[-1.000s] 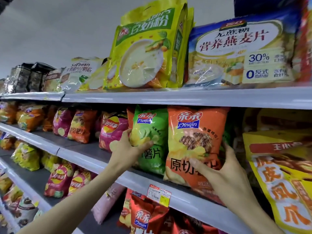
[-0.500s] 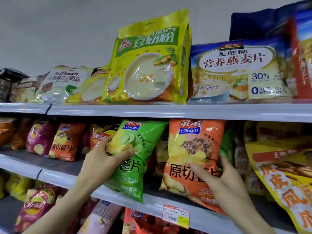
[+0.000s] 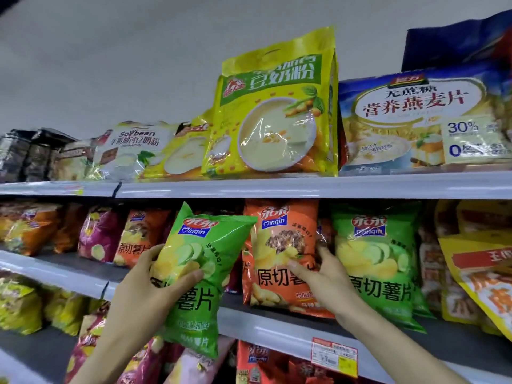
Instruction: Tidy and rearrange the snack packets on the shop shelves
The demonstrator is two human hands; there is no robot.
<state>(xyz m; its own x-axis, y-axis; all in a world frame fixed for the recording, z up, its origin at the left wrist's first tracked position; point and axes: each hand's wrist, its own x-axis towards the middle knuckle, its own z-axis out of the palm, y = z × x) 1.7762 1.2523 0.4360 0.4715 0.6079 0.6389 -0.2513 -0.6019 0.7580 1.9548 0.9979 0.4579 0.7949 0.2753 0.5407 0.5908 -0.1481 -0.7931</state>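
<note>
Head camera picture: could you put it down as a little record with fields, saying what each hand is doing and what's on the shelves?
Left hand: grips a green crinkly plastic chip packet, tilted, in front of the middle shelf's grey edge
Right hand: grips an orange plastic chip packet standing on that shelf, thumb across its front
Right of orange packet: a second green chip packet, upright
Top shelf: tall yellow-green pouch beside a wide blue bag
Shelf edge: red-and-yellow paper price tag
</note>
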